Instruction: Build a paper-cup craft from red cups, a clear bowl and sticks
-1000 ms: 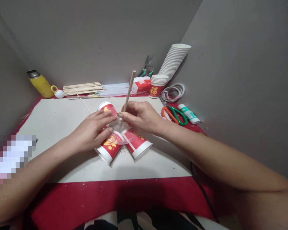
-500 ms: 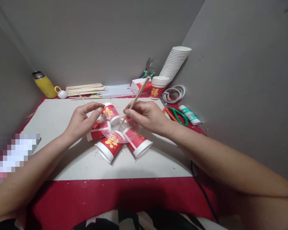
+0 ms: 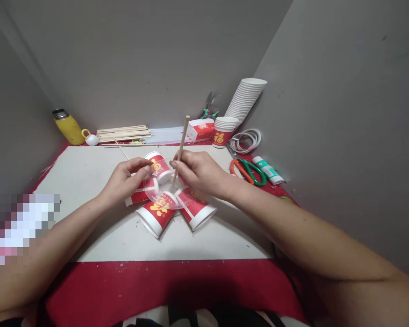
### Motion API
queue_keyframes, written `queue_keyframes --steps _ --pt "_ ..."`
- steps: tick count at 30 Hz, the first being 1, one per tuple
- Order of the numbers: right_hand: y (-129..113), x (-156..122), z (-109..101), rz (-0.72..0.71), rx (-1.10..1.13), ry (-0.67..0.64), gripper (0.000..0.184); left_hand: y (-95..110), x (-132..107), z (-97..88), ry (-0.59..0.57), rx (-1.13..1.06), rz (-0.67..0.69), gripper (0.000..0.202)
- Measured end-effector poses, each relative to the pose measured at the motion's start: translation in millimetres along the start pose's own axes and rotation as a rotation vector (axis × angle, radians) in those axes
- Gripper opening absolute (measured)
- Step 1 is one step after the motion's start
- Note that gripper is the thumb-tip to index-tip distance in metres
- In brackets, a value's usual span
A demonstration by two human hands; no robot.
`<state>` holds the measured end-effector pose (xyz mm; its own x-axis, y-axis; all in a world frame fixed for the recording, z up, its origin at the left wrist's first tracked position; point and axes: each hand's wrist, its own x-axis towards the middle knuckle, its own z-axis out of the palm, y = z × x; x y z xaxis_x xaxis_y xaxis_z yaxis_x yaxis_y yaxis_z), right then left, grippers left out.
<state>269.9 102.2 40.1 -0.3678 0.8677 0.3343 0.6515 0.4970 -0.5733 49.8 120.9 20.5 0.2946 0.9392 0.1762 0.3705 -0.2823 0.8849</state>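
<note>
Several red-and-white paper cups (image 3: 158, 213) with gold characters lie on their sides in a ring, bases toward the centre. A round clear plastic lid (image 3: 153, 200) rests over their inner ends. At its left side my left hand (image 3: 129, 179) is closed, thumb and forefinger pinching the lid's edge. My right hand (image 3: 202, 172) grips a wooden stick (image 3: 183, 141) between thumb and fingers. The stick stands nearly upright, its lower end at the middle of the lid. Cups on the right are partly hidden behind my right hand.
Behind lie wooden sticks (image 3: 122, 133), a red-and-white box (image 3: 201, 130), pliers (image 3: 211, 109) and stacked cups (image 3: 245, 102). To the right are a coiled cable (image 3: 247, 141), green-handled scissors (image 3: 254, 172) and a green-white roll (image 3: 268, 170). A yellow bottle (image 3: 69, 128) stands back left.
The wooden stick has swung from a rightward lean to nearly upright. My right hand has shifted slightly left. My left hand keeps its pinch, and the whole view has moved a little.
</note>
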Motion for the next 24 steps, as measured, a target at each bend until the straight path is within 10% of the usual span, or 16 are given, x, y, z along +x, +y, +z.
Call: queue_keyframes --steps 24 --pt "6.5 -3.7 7.4 0.025 0.007 -0.038 0.022 -5.0 1.0 -2.3 -0.065 -0.077 -0.044 0.026"
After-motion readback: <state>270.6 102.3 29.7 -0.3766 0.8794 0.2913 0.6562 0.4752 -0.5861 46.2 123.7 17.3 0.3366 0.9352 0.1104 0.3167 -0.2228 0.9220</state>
